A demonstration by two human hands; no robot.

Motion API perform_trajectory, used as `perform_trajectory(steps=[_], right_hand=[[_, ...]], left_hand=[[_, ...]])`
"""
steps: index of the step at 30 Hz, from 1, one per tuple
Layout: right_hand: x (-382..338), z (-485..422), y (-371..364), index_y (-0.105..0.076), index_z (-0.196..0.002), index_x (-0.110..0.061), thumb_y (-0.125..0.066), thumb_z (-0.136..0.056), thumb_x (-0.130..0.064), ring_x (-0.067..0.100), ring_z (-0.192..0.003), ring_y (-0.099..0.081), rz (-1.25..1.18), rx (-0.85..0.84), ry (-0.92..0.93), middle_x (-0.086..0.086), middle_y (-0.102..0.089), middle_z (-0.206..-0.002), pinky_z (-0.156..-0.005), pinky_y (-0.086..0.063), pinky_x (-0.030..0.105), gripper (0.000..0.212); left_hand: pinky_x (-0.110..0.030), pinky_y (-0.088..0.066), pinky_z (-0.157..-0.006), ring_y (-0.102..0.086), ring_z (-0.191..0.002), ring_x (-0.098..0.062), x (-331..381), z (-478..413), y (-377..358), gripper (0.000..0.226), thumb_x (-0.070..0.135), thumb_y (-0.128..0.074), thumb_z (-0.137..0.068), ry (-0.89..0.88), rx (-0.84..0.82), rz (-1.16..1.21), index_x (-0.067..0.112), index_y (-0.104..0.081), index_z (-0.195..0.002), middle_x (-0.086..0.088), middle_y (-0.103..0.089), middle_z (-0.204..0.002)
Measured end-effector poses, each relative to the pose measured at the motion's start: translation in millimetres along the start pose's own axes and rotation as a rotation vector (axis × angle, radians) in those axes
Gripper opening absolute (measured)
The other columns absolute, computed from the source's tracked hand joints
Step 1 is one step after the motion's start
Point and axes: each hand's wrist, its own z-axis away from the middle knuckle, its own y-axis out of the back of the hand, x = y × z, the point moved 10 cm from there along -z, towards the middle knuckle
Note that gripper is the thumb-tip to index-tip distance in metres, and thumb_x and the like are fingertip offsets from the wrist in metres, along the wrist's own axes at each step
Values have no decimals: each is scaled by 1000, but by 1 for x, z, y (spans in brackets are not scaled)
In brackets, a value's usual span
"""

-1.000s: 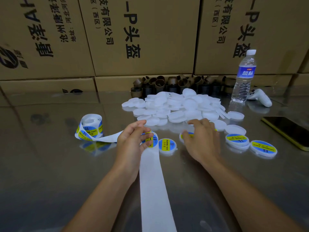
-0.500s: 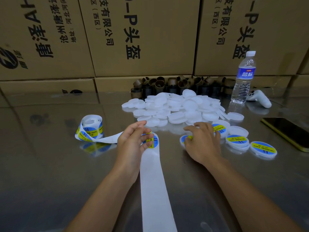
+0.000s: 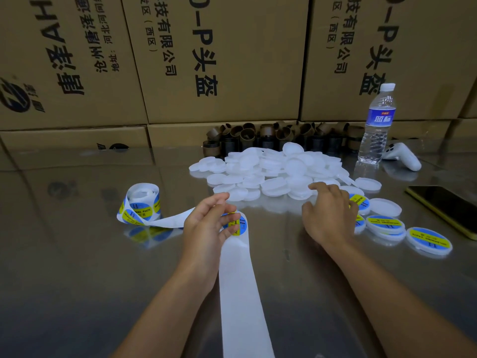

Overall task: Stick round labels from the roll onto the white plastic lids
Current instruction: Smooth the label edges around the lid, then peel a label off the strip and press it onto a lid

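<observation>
My left hand (image 3: 206, 223), centre frame, pinches a blue-yellow label (image 3: 238, 224) on the backing strip (image 3: 240, 293), with the roll (image 3: 140, 205) left of it. My right hand (image 3: 330, 215) lies spread, fingers loose, at the near edge of the white lids (image 3: 273, 169); the desk (image 3: 77, 267) stretches lower left

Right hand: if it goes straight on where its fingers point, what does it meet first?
The pile of blank lids: the right hand points up-table and slightly left, fingertips at the pile's near edge. Whether they touch it is unclear.
</observation>
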Motion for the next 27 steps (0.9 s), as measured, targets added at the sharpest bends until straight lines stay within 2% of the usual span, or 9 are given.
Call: perform_trajectory(steps=[7,11,13,16,19,22,25,27], right_hand=[[14,-38,-8,-53,-125,-5,-42,-97,-34,35,-123,-41,-119,-1,-144,17,-54,-126,-95,-35,44,41],[20,-51,-20,-60,-117,-5,-32,-99,-44,34,-121,-40,-9,-49,-214,17,-55,-125,-95,-34,42,52],[18,-56,-22,-63,-112,-5,-36,-97,-44,34,-120,-41,47,-48,-212,16,-56,-122,-95,-35,41,49],[21,-60,-25,-65,-105,-7,-46,-91,-32,33,-117,-44,21,-43,-234,15,-60,-115,-91,-36,39,34],[29,-58,-23,-69,-101,-11,-49,-90,-24,34,-115,-46,-104,3,-290,14,-64,-110,-90,-38,39,26],[29,-55,-14,-70,-95,-16,-55,-88,-21,33,-108,-54,-357,42,-287,11,-67,-104,-89,-43,39,17],[11,-48,3,-64,-86,-17,-62,-85,-18,23,-87,-61,-560,67,-157,0,-64,-81,-78,-47,35,3],[-9,-35,20,-62,-80,-17,-65,-84,-15,7,-70,-57,-678,82,-26,-7,-58,-70,-70,-47,28,5]], left_hand=[[-21,-56,-60,-66,-61,-10,-1,-3,0,19,2,-49,-95,-14,-12,30,11,-65,-94,2,-65,-64],[-20,-56,-59,-65,-61,-10,-2,-5,-2,19,2,-48,-95,-24,-31,20,10,-65,-94,2,-64,-63],[-21,-56,-59,-65,-61,-10,-2,-5,-3,20,2,-48,-94,-31,-42,12,11,-66,-92,1,-64,-64],[-21,-55,-57,-64,-61,-10,-4,-4,-4,20,2,-48,-94,-34,-48,0,11,-66,-91,0,-64,-64],[-21,-54,-57,-64,-61,-11,-4,-3,-5,20,2,-49,-94,-32,-57,2,11,-66,-90,0,-64,-64],[-21,-54,-56,-64,-61,-11,-4,-3,-4,21,1,-49,-94,-24,-48,-3,11,-67,-90,0,-64,-64],[-21,-54,-57,-65,-61,-12,-5,-3,-5,21,0,-48,-94,-11,-45,-4,11,-66,-91,-1,-63,-64],[-22,-55,-58,-65,-62,-13,-6,-3,-5,20,-1,-48,-94,-1,-43,11,9,-65,-92,-2,-63,-65]])
